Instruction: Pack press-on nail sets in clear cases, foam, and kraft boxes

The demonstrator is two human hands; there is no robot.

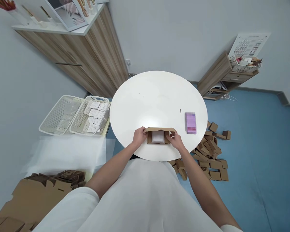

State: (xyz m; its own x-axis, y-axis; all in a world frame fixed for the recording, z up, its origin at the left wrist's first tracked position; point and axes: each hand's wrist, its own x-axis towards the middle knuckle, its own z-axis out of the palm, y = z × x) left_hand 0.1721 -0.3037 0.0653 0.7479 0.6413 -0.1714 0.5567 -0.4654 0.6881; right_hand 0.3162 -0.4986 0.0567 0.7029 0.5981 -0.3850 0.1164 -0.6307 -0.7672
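A small brown cardboard box stands on the white round table, close to its near edge. Its lid is raised, and a white wrapped packet lies inside. My left hand grips the box at the lid's left corner, thumb and fingers closed on the cardboard. On the other side my right hand pinches the right end of the box near the lid flap. Some fingertips are hidden behind the cardboard. A purple pack, blurred in the picture, lies on the table right of my right hand.
Two white plastic baskets stand left of the table; the nearer basket holds white cards. Below them are white sheets and flat cardboard blanks. Many small boxes are piled on the blue floor at right. A wooden cabinet stands behind.
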